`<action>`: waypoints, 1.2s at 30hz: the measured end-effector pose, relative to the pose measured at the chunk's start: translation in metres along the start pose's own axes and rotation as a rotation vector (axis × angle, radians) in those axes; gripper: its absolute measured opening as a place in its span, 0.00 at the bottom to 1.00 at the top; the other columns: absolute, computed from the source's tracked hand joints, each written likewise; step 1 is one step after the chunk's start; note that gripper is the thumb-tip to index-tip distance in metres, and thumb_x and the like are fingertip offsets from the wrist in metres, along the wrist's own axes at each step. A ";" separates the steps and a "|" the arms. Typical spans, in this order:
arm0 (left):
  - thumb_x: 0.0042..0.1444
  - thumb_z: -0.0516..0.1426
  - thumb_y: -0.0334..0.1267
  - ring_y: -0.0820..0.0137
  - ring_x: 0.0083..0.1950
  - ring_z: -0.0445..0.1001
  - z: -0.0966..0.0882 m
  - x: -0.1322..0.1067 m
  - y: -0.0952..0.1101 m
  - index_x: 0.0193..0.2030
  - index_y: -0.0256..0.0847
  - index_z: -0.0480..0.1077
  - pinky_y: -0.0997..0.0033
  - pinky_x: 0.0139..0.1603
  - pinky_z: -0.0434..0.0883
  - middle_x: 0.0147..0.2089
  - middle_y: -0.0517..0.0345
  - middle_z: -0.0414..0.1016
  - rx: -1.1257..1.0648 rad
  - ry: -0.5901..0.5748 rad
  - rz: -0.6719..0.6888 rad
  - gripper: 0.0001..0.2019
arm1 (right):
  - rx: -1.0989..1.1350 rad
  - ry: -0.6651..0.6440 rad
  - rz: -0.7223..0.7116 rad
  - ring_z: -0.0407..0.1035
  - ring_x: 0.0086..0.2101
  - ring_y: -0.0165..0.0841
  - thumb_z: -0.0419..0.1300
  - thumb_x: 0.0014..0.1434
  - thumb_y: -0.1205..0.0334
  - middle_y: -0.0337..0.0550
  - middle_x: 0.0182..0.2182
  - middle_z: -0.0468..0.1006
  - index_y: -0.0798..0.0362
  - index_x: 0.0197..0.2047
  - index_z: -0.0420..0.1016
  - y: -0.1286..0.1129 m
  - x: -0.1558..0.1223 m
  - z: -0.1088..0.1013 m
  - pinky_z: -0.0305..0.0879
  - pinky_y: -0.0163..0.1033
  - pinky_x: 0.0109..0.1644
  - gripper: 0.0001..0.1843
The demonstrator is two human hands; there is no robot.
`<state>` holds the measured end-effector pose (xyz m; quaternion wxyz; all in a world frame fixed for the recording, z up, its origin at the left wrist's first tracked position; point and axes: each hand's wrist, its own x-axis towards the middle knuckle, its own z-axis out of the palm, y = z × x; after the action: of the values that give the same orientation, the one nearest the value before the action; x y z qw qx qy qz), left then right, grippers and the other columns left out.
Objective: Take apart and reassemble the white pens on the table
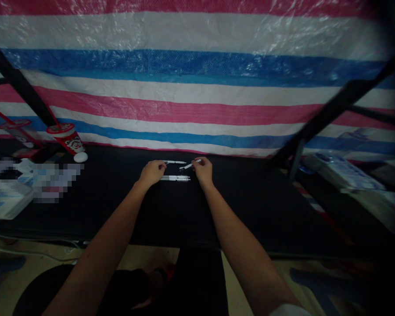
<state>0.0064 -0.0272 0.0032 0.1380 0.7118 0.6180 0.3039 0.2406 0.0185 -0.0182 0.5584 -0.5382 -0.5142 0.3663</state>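
Pens [176, 178], mid-frame: slim, white, dark-marked
Left hand [152, 173]: fingers curled at one; can't tell whether pinching
Right hand [203, 170]: pinching another, tilted
Red cup [66, 139], left: printed white figure

One head camera is looking forward and down from above and behind the left fingers [162, 164] and right fingers [196, 163], along both forearms [110, 230]. It is facing the striped sheet [184, 112] beyond the fingers, while taking in the counter [260, 206] to both sides of them and the floor [145, 253] nearer than they are. The wide view is showing the fingers small, near its middle and well apart from the camera, with the forearms reaching from close by.
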 end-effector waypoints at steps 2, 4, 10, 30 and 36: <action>0.57 0.56 0.33 0.60 0.45 0.79 0.000 0.000 0.000 0.39 0.46 0.80 0.63 0.49 0.73 0.43 0.52 0.83 0.004 -0.006 -0.009 0.10 | -0.010 0.002 0.006 0.70 0.31 0.37 0.66 0.45 0.50 0.39 0.25 0.73 0.51 0.34 0.74 0.002 0.000 0.002 0.70 0.41 0.35 0.16; 0.58 0.56 0.33 0.60 0.44 0.79 0.000 0.000 0.001 0.39 0.46 0.80 0.62 0.48 0.73 0.43 0.52 0.83 0.007 -0.007 -0.016 0.10 | -0.011 -0.004 -0.001 0.70 0.31 0.36 0.67 0.45 0.51 0.39 0.26 0.74 0.51 0.34 0.74 0.003 0.001 0.003 0.70 0.41 0.35 0.15; 0.57 0.56 0.33 0.61 0.41 0.79 0.000 -0.001 0.002 0.38 0.45 0.81 0.64 0.46 0.73 0.42 0.52 0.83 0.004 0.006 -0.012 0.10 | -0.045 -0.030 -0.027 0.69 0.30 0.35 0.65 0.47 0.51 0.37 0.25 0.73 0.51 0.34 0.75 0.007 0.001 0.007 0.69 0.41 0.35 0.14; 0.57 0.57 0.33 0.61 0.40 0.78 -0.001 0.000 0.002 0.38 0.45 0.81 0.64 0.47 0.73 0.41 0.52 0.83 -0.013 0.006 -0.022 0.10 | -0.166 -0.154 0.015 0.66 0.27 0.33 0.69 0.42 0.58 0.37 0.24 0.74 0.52 0.32 0.78 -0.001 -0.001 -0.002 0.61 0.40 0.35 0.12; 0.59 0.56 0.34 0.62 0.42 0.79 -0.003 0.000 0.006 0.40 0.44 0.81 0.65 0.48 0.73 0.43 0.53 0.83 -0.002 -0.040 -0.065 0.11 | -0.236 -0.289 -0.051 0.69 0.28 0.32 0.67 0.45 0.61 0.39 0.25 0.78 0.53 0.28 0.79 0.001 -0.002 -0.004 0.64 0.38 0.36 0.06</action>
<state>0.0093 -0.0292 0.0094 0.1606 0.6972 0.6376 0.2856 0.2436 0.0157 -0.0189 0.4210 -0.5284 -0.6418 0.3628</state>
